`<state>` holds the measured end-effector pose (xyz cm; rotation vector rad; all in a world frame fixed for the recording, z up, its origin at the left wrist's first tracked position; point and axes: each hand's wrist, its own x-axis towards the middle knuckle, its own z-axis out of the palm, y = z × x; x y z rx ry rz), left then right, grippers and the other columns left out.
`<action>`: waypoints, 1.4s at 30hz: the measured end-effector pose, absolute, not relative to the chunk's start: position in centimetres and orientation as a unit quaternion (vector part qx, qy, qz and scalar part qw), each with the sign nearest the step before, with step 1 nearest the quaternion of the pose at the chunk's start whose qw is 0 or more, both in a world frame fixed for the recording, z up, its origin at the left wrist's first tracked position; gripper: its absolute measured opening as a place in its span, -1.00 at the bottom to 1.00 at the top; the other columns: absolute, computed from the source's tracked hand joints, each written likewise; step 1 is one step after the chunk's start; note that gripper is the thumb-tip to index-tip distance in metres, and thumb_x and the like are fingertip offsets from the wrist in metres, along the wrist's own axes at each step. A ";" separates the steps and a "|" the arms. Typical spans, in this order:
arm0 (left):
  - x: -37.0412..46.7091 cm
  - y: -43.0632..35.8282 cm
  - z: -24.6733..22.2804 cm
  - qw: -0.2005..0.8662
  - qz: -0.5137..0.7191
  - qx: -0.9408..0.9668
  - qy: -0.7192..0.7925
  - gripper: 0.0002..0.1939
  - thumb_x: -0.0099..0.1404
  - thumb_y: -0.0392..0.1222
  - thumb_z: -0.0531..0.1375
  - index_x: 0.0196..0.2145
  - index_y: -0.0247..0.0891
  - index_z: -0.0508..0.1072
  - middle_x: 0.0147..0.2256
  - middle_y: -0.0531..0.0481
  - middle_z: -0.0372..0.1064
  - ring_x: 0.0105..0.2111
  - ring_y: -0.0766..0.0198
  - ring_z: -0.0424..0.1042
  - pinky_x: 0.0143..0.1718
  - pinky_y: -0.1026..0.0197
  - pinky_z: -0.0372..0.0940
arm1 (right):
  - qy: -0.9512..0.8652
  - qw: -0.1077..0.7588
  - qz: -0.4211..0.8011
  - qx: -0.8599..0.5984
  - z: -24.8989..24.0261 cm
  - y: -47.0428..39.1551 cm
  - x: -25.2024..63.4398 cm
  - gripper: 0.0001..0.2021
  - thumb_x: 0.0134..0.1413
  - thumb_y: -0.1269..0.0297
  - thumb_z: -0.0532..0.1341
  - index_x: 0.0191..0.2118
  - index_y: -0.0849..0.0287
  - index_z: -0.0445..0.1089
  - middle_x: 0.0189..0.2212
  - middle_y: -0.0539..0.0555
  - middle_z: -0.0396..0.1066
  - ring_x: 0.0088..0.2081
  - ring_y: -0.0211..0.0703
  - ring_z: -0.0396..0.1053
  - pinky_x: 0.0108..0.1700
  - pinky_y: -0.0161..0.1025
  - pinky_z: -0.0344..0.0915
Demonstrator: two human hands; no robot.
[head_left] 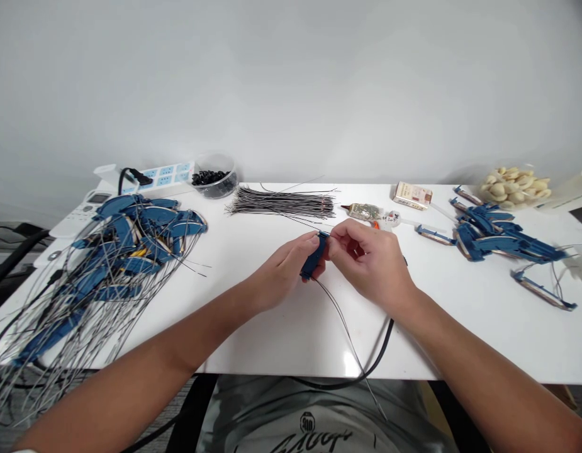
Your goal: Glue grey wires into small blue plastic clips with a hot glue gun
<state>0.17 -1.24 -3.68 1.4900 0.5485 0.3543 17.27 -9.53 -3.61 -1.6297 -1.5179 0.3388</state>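
My left hand [285, 267] is closed around a small blue plastic part [314, 257], above the middle of the white table. Close against its right side, my right hand [369, 261] pinches at the part's upper end; whatever lies between those fingertips is too small to make out. Thin grey wires [342, 321] hang from the lower end of the blue part towards my lap. Behind my hands lies a bundle of dark wires [281, 202], with a glue gun [363, 212] to its right.
A heap of blue parts with long wires [125, 251] covers the left side. More blue parts [498, 236] lie at right, near a bag of pale nuts [514, 187]. At the back stand a bowl of black pieces [214, 178], a power strip [165, 177] and a small box [412, 195].
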 end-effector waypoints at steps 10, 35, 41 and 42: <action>0.1 -1.2 -3.4 0.673 0.152 0.682 0.244 -0.61 0.63 -0.03 -0.11 -0.27 -0.27 0.31 -0.40 0.03 0.32 -0.39 0.30 0.24 -0.31 0.23 0.16 | -0.609 0.432 0.149 -0.648 -3.7 -9.5 17.4 -0.90 0.21 0.35 0.22 -0.36 0.14 0.40 -0.55 -0.12 0.32 -0.53 -0.36 0.23 -0.46 -0.34 0.18; 0.2 -0.9 -3.6 0.709 0.143 0.629 0.284 -0.43 0.59 0.19 -0.08 -0.38 -0.27 0.39 -0.52 0.04 0.32 -0.46 0.28 0.23 -0.34 0.22 0.12 | -0.627 0.417 0.123 -0.646 -3.8 -9.5 17.2 -0.91 0.20 0.34 0.25 -0.35 0.12 0.37 -0.56 -0.15 0.33 -0.54 -0.38 0.23 -0.46 -0.35 0.16; 0.2 -0.9 -3.6 0.709 0.142 0.631 0.283 -0.44 0.60 0.19 -0.08 -0.37 -0.27 0.37 -0.50 0.04 0.32 -0.45 0.29 0.23 -0.34 0.22 0.13 | -0.629 0.407 0.135 -0.648 -3.6 -9.5 17.3 -0.90 0.23 0.34 0.24 -0.35 0.13 0.38 -0.56 -0.15 0.34 -0.55 -0.38 0.22 -0.46 -0.34 0.15; 0.2 -0.9 -3.6 0.709 0.142 0.631 0.283 -0.44 0.60 0.19 -0.08 -0.37 -0.27 0.37 -0.50 0.05 0.32 -0.44 0.29 0.23 -0.34 0.22 0.12 | -0.629 0.405 0.137 -0.649 -3.6 -9.5 17.3 -0.90 0.23 0.33 0.24 -0.34 0.13 0.39 -0.56 -0.15 0.34 -0.54 -0.38 0.22 -0.46 -0.34 0.16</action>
